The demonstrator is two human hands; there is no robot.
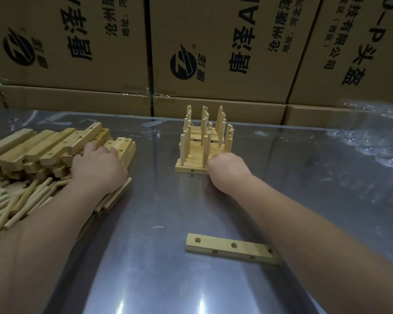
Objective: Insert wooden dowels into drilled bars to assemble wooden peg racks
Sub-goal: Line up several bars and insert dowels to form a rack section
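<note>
Head view: left hand (98,165) spread on stacked pale drilled wooden bars (61,143). Right hand (227,171) curls against pale wooden peg racks (195,155); grip hidden.

- A single head-worn camera looked forward and down from the person's own position onto the shiny table (159,279).
- It sat close. Both forearms ran in from the near corners, and the left hand (98,166) and right hand (227,171) lay mid-frame.
- It faced the stacked cardboard boxes (213,41), which closed the far side.
- The wide lens bowed the box edges and reached from the pile of drilled bars (55,143) at left to crumpled clear plastic (372,137) at far right.
</note>
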